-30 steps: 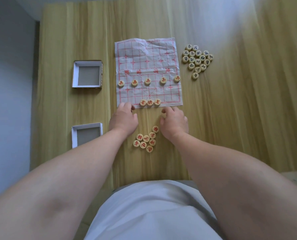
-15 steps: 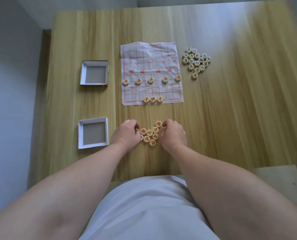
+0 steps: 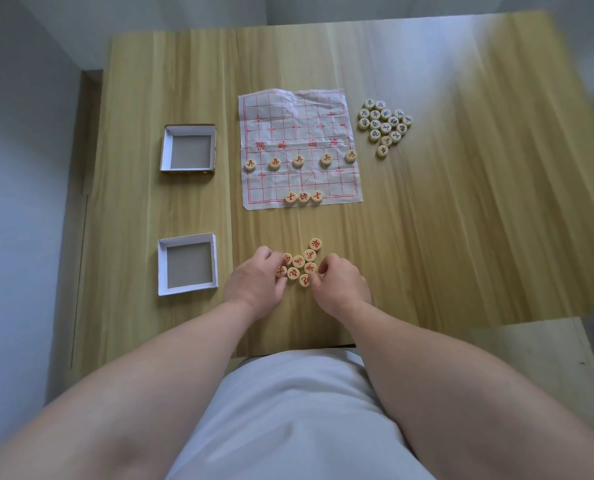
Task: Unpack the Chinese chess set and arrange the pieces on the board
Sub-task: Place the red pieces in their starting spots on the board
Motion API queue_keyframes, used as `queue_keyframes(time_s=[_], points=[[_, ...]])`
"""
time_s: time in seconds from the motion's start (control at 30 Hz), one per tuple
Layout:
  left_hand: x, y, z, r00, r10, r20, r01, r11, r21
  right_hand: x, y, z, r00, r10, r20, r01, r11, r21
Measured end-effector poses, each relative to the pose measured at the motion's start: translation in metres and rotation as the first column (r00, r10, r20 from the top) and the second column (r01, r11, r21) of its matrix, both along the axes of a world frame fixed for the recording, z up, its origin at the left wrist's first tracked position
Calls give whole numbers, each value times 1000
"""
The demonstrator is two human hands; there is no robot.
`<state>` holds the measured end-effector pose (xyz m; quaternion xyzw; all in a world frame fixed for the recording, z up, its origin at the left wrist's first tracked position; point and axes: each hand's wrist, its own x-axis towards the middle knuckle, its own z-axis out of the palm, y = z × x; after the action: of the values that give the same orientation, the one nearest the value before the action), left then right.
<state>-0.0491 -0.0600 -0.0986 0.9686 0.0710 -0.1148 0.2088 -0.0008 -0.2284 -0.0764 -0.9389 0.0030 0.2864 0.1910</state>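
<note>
Now both hands are back from board [image 3: 288,112] at loose red pieces [image 3: 299,261], nr near edge of table [image 3: 461,237]. L hand [image 3: 255,284] and R hand [image 3: 340,287] curl at pile's sides; grip on a piece: can't tell. Means next back-rank pair prob coming. Legible on board: five 兵, 士 帅 士.

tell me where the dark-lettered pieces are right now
In the head view, the dark-lettered pieces sit clustered on the wooden table, just right of the paper board's far half and off the board.
</note>
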Motion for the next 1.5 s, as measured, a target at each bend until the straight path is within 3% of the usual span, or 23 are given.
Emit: queue_keyframes(time_s=[0.2, 0.73, 0.93, 1.2, 1.5], points=[[-11, -5, -5, 981, -179, 71, 174, 982, 71, -9, 0, -4, 995, 93, -25, -95, 994, -63], [-27, -2, -12, 952, -298, 69, 283, 943, 176, -15, 17, -12, 998, -50, -29, 47, 994, -98], [-33, 2, -12, 955, -277, 108, 259, 954, 150, -21, 8, -12, 999, -23, -26, 22, 1000, -20], [-27, -3, -11, 977, -214, 28, 208, 969, 130, -27, 0, -5, 1000, -12, 11, 12, 1000, 4], [-24, 1, -9, 979, -200, -33, 202, 975, 89, -24, 3, -10, 996, 75, 45, -71, 994, -78]])
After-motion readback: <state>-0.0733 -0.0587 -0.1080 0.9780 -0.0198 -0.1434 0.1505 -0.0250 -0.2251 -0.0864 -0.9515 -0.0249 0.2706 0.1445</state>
